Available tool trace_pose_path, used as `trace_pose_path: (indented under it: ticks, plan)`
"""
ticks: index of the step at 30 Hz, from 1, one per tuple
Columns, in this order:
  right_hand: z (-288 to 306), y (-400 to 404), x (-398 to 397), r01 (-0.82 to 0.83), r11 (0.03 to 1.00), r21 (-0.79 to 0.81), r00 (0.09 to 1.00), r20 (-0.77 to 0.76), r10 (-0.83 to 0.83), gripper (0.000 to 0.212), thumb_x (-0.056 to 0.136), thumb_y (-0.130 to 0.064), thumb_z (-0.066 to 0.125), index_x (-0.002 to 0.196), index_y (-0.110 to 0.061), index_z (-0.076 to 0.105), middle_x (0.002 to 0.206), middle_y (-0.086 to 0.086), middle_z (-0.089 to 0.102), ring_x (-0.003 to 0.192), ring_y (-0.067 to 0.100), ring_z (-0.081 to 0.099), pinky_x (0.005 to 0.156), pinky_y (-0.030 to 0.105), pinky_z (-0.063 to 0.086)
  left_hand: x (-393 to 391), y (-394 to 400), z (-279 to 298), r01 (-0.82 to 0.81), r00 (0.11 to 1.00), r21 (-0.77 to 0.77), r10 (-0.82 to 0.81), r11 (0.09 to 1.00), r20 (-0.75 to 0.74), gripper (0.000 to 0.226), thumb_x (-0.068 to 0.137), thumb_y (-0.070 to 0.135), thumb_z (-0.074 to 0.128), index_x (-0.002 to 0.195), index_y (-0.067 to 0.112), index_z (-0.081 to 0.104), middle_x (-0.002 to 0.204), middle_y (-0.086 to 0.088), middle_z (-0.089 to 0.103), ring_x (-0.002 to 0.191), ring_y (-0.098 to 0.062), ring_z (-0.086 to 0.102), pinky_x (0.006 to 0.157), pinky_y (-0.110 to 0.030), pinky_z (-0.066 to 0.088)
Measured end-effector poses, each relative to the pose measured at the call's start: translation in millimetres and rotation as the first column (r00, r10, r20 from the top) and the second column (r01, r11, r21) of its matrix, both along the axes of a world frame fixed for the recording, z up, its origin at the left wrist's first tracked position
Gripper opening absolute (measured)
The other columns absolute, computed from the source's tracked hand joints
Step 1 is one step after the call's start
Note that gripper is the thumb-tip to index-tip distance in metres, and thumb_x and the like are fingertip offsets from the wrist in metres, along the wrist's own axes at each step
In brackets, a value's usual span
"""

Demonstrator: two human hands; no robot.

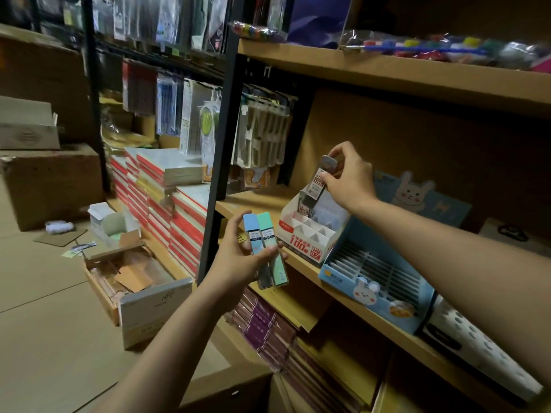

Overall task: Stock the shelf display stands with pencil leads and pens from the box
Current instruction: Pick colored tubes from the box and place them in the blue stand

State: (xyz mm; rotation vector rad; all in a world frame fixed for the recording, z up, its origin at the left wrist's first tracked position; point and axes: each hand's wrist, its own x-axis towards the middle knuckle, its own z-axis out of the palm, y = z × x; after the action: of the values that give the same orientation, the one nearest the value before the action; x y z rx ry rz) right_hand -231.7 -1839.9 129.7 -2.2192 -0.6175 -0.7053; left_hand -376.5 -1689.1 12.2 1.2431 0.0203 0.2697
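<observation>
On wooden shelf [256, 201], right hand [350, 177] pinches grey lead case [323, 177] above white display stand [310, 234]; at 8 o'clock, left hand [238, 257] clamps blue & green lead cases [265, 248]; blue stand [375, 281] at 4.

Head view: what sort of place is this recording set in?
Most likely a stationery shop or its stockroom. Hanging blister packs fill a rack, notebooks stand in stacks, and each hand, right hand and left hand, holds lead cases over a white display stand on a wooden shelf.
</observation>
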Motion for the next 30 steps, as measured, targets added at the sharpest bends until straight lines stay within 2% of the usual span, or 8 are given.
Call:
trace_pose_path:
  ticks: [4,6,8,12,15,21,26,30]
  plan:
    - [-2,4,11,-0.005,1.000,-0.022,1.000,0.008,0.005,0.028,0.085,-0.007,0.072,0.104,-0.018,0.054,0.098,0.000,0.063,0.087,0.014,0.063,0.063,0.018,0.051,4,2,3,-0.018,1.000,0.004,0.018,1.000,0.004,0.071,0.088,-0.002,0.059,0.137,0.041,0.030,0.087,0.005,0.075,0.080,-0.014,0.074,0.056,-0.030,0.058]
    - [-8,7,14,-0.002,0.998,-0.055,1.000,-0.007,0.002,0.025,0.085,-0.009,0.073,0.101,-0.016,0.056,0.097,0.001,0.065,0.088,0.016,0.064,0.068,0.025,0.055,7,0,5,-0.008,1.000,-0.010,0.008,1.000,0.005,0.073,0.088,-0.001,0.060,0.137,0.044,0.030,0.096,-0.004,0.075,0.089,-0.021,0.073,0.068,-0.043,0.060]
    - [-16,10,18,0.021,0.995,-0.099,1.000,-0.017,-0.023,0.019,0.086,-0.010,0.072,0.098,-0.015,0.059,0.097,0.003,0.066,0.089,0.019,0.064,0.073,0.035,0.058,9,-2,5,0.001,1.000,-0.010,-0.001,1.000,0.004,0.074,0.088,-0.002,0.060,0.137,0.046,0.031,0.100,-0.008,0.074,0.092,-0.023,0.073,0.074,-0.048,0.059]
    - [-28,12,26,0.094,0.982,-0.163,0.995,0.003,-0.095,0.007,0.087,-0.015,0.071,0.093,-0.015,0.067,0.097,0.005,0.068,0.087,0.020,0.063,0.073,0.036,0.057,12,-6,0,0.027,1.000,-0.025,-0.027,0.999,-0.004,0.076,0.088,-0.002,0.060,0.138,0.047,0.029,0.096,-0.004,0.075,0.090,-0.022,0.073,0.065,-0.038,0.061]
    - [-31,11,31,0.131,0.958,-0.257,0.991,0.017,-0.131,0.006,0.085,-0.020,0.074,0.088,-0.016,0.070,0.099,0.006,0.066,0.087,0.020,0.062,0.075,0.037,0.056,14,-6,-3,0.015,1.000,-0.041,-0.015,0.999,-0.007,0.077,0.088,-0.001,0.060,0.140,0.045,0.027,0.096,-0.005,0.075,0.090,-0.022,0.073,0.066,-0.038,0.060]
    - [-28,9,35,0.108,0.922,-0.371,0.994,0.039,-0.101,0.024,0.082,-0.025,0.077,0.105,-0.020,0.069,0.105,0.003,0.069,0.096,0.021,0.064,0.082,0.043,0.057,18,-3,-3,0.004,1.000,-0.080,-0.004,0.997,0.000,0.077,0.087,-0.002,0.061,0.138,0.047,0.029,0.100,-0.009,0.074,0.089,-0.023,0.073,0.062,-0.034,0.060]
    - [-27,9,37,0.124,0.923,-0.365,0.992,0.039,-0.118,0.024,0.084,-0.029,0.075,0.104,-0.017,0.070,0.104,0.003,0.068,0.096,0.019,0.063,0.083,0.041,0.056,21,-3,-8,0.002,1.000,-0.070,-0.002,0.998,-0.007,0.075,0.087,-0.002,0.062,0.133,0.050,0.031,0.096,-0.005,0.075,0.088,-0.022,0.074,0.056,-0.029,0.058]
    - [-31,12,35,0.134,0.888,-0.441,0.991,0.048,-0.125,0.025,0.086,-0.031,0.073,0.107,-0.017,0.070,0.108,0.004,0.061,0.100,0.023,0.059,0.085,0.042,0.055,22,-3,-10,0.005,1.000,-0.074,-0.005,0.997,0.005,0.076,0.085,0.000,0.063,0.131,0.051,0.031,0.100,-0.007,0.074,0.090,-0.023,0.073,0.061,-0.032,0.060]
